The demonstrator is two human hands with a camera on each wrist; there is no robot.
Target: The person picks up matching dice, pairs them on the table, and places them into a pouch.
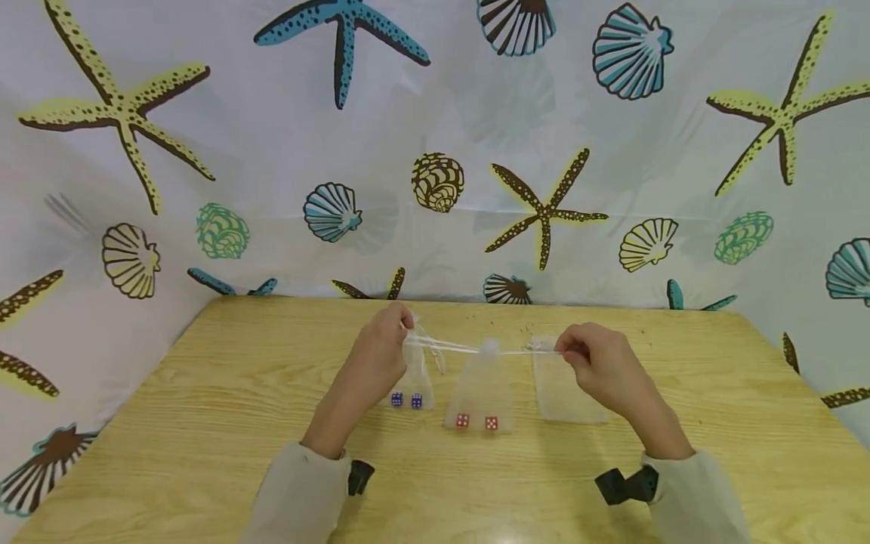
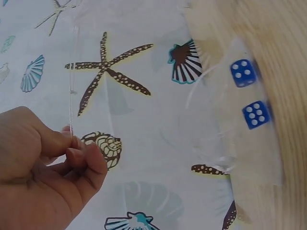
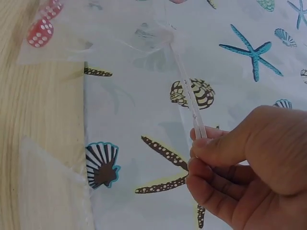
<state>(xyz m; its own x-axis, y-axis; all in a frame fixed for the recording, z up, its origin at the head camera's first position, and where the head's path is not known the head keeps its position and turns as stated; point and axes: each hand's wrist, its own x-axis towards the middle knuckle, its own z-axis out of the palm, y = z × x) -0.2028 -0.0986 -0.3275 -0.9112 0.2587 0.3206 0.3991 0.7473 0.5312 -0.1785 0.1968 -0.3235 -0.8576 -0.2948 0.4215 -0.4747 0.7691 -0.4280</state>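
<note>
A sheer white drawstring bag (image 1: 479,389) hangs in the middle, its neck gathered tight, with two red dice (image 1: 492,423) at the bottom. Its white drawstring (image 1: 455,347) stretches out to both sides. My left hand (image 1: 381,351) pinches one end between thumb and fingers; my right hand (image 1: 605,370) pinches the opposite end. In the right wrist view the drawstring (image 3: 188,91) runs taut from the bunched neck to the fingertips. Behind my left hand lies a second sheer bag (image 1: 418,370) holding two blue dice (image 1: 417,401). Near my right hand, a third bag (image 1: 569,393) lies flat.
The bags are on a light wooden table (image 1: 204,423). A white curtain (image 1: 381,143) printed with starfish and shells stands along the table's back edge and sides. Each wrist wears a black camera mount, such as the right mount (image 1: 627,485).
</note>
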